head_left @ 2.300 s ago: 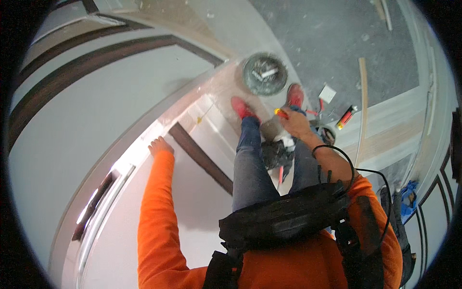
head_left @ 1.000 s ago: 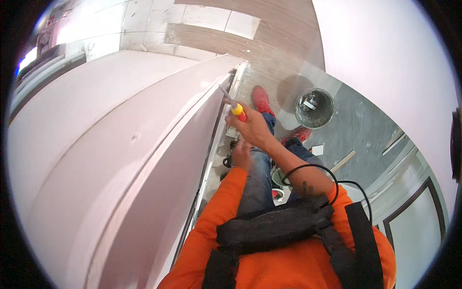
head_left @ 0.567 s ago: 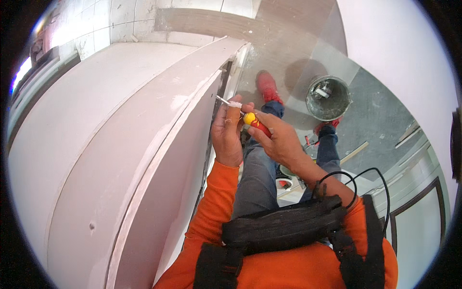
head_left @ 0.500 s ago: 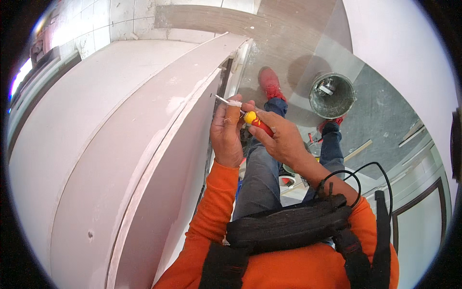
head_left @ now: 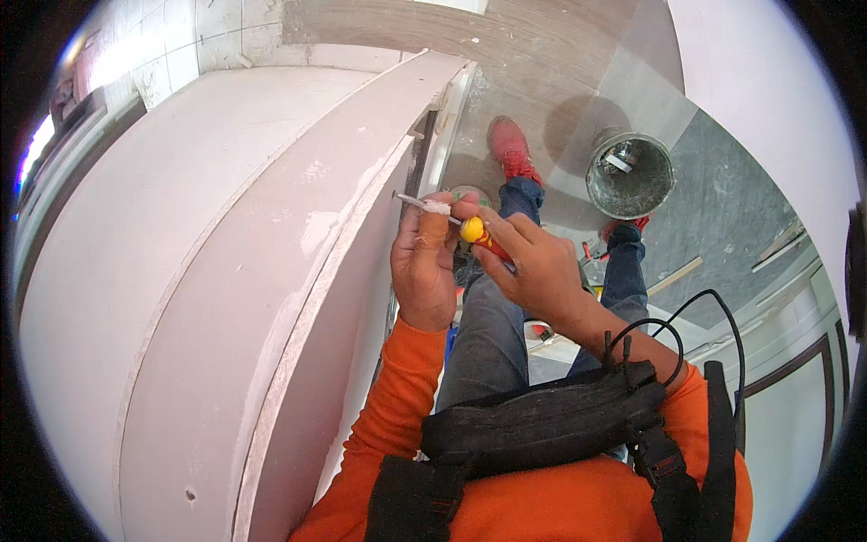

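Observation:
A screwdriver [head_left: 472, 229] with a red and yellow handle and a metal shaft lies across both my hands, its tip pointing left beside the edge of a white board panel [head_left: 348, 289]. My right hand [head_left: 546, 275] is closed around the handle. With its fingers curled, my left hand [head_left: 424, 280] supports the shaft near the middle. White paste [head_left: 437, 207] clings to the raised digit of that hand, against the shaft. The fingers behind the shaft are partly hidden.
A dark, stained bucket [head_left: 632, 176] stands on the floor beyond my right foot, with something pale inside. My red shoes [head_left: 510, 149] are on the floor. Wood strips [head_left: 677, 274] lie at the right. Black straps and a cable cross my torso.
My right hand's fingers have shifted further over the handle, covering more of it. The whole view has moved slightly; the screwdriver stays between both hands.

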The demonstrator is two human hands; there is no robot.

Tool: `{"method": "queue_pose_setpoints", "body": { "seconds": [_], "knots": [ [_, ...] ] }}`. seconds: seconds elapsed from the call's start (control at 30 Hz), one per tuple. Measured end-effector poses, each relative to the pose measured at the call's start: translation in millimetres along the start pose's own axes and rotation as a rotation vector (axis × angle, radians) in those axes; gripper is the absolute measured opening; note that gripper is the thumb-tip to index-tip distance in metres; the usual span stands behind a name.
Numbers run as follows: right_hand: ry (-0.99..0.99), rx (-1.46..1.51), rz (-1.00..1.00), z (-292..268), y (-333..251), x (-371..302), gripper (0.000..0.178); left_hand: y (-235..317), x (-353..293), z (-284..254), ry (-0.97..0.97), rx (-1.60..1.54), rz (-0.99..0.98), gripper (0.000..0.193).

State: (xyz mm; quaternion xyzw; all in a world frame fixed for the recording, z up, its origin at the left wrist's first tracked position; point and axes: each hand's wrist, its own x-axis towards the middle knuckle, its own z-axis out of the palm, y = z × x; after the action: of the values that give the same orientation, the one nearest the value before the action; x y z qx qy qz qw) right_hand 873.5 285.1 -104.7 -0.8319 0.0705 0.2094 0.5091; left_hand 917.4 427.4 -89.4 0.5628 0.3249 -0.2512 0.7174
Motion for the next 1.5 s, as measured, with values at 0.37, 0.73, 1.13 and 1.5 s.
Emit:
{"method": "queue_pose_setpoints", "body": {
  "seconds": [0.37, 0.73, 1.13, 1.5],
  "knots": [
    [0.069, -0.064, -0.329, -8, 24, 1, 0.062, -4, 5, -5, -0.063, -0.252, -0.015, 0.020],
    [-0.102, 0.341, -0.114, -8, 21, 9, 0.048, -4, 3, -4, 0.002, -0.193, -0.015, 0.023],
    [-0.151, 0.070, -0.323, -48, 30, 4, 0.061, 4, 1, 10, 0.117, -0.205, -0.002, 0.024],
    [0.605, 0.246, -0.283, -33, 56, 27, 0.065, 4, 2, 20, 0.139, -0.240, -0.025, 0.022]
  ]
}}
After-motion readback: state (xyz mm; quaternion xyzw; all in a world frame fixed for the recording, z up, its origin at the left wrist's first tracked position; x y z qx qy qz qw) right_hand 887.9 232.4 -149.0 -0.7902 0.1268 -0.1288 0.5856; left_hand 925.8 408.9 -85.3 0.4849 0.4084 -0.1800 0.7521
